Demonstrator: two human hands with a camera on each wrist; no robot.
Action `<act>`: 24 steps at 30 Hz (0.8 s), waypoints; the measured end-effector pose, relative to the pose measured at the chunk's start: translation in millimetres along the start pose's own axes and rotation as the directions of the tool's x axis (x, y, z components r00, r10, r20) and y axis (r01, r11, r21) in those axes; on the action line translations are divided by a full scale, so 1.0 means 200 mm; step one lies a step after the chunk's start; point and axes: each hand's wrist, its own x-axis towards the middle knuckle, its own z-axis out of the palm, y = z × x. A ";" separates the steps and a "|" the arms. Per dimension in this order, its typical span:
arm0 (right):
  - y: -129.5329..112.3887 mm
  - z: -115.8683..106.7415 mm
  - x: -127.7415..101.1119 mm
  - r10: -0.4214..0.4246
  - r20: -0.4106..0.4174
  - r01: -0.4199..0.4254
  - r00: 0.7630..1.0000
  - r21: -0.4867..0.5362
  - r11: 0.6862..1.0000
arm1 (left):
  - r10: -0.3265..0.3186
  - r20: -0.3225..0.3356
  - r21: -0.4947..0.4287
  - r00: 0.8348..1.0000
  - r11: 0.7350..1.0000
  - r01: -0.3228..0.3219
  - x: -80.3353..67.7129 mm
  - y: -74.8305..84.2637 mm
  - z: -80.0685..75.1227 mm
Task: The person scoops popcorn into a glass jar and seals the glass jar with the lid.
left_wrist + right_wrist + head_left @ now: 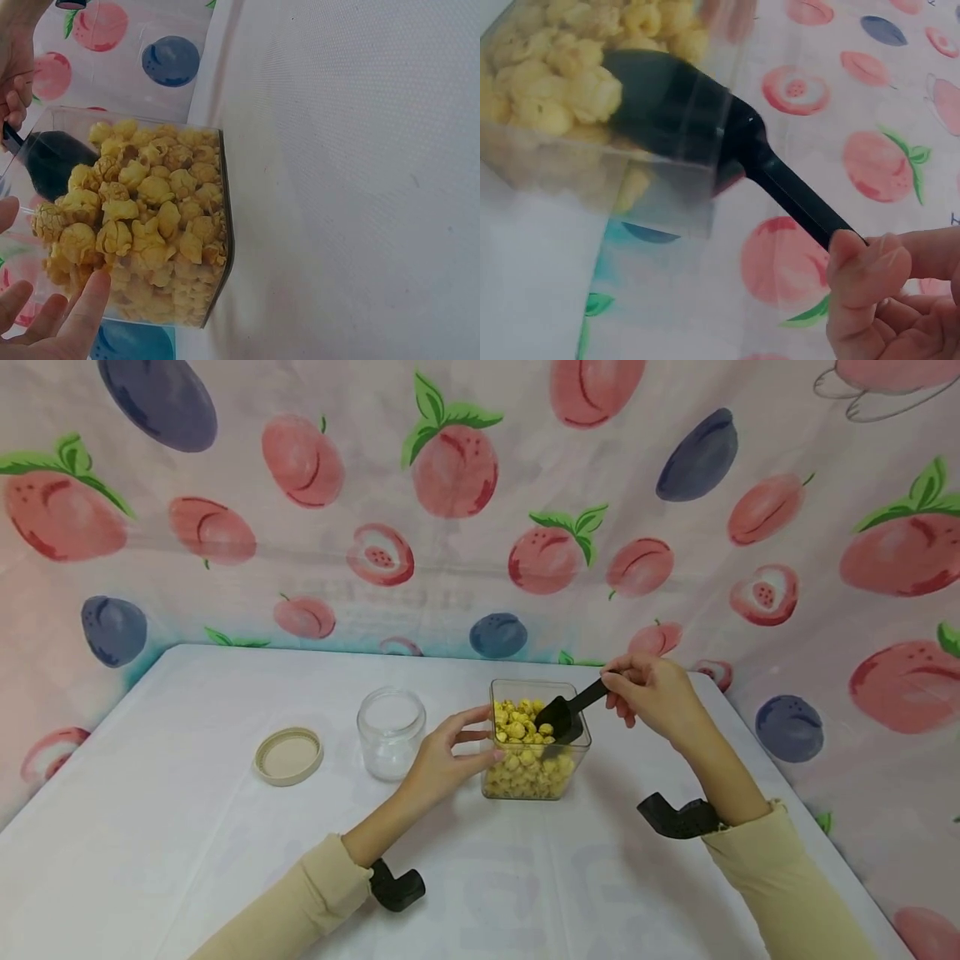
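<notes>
A clear square container (576, 758) (216, 142) (667, 180) full of yellow popcorn (525, 752) (150, 225) (547, 82) stands mid-table. My left hand (450, 756) (52, 315) touches its left wall with straight fingers. My right hand (648, 693) (885, 292) pinches the handle of a black scoop (566, 714) (705, 120) (45, 161), whose bowl is sunk into the popcorn on the container's right side.
An empty clear glass jar (391, 731) stands left of the container, its beige lid (288, 755) lying flat further left. The white table (187, 827) is backed and flanked by a fruit-print cloth (480, 527). Black wrist mounts sit on both sleeved arms.
</notes>
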 end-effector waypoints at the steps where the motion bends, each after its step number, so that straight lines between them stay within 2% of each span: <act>1: 0.00 -0.01 0.00 -0.004 0.007 0.004 1.000 -0.017 1.000 | 0.000 0.001 -0.001 1.000 1.000 0.000 0.00 0.00 0.00; 5: -0.02 -0.03 0.00 -0.008 0.059 0.011 0.998 -0.055 0.998 | -0.003 -0.002 0.002 1.000 1.000 0.003 0.00 0.00 0.00; 11: 0.03 -0.01 0.04 -0.030 0.120 0.034 0.992 -0.030 0.999 | 0.001 -0.005 0.015 1.000 1.000 -0.001 0.00 0.00 0.00; 15: 0.09 0.06 0.03 0.002 0.169 -0.008 0.986 0.037 0.999 | 0.008 -0.004 0.033 1.000 0.999 -0.008 0.00 0.00 0.00; 18: 0.11 0.09 0.01 0.056 0.146 -0.070 0.988 0.088 0.994 | 0.014 -0.002 0.033 1.000 0.999 -0.014 0.00 0.00 0.00; 24: 0.12 0.10 -0.01 0.132 0.125 -0.162 0.983 0.265 0.951 | 0.020 -0.007 0.026 1.000 0.999 -0.020 0.00 -0.01 0.00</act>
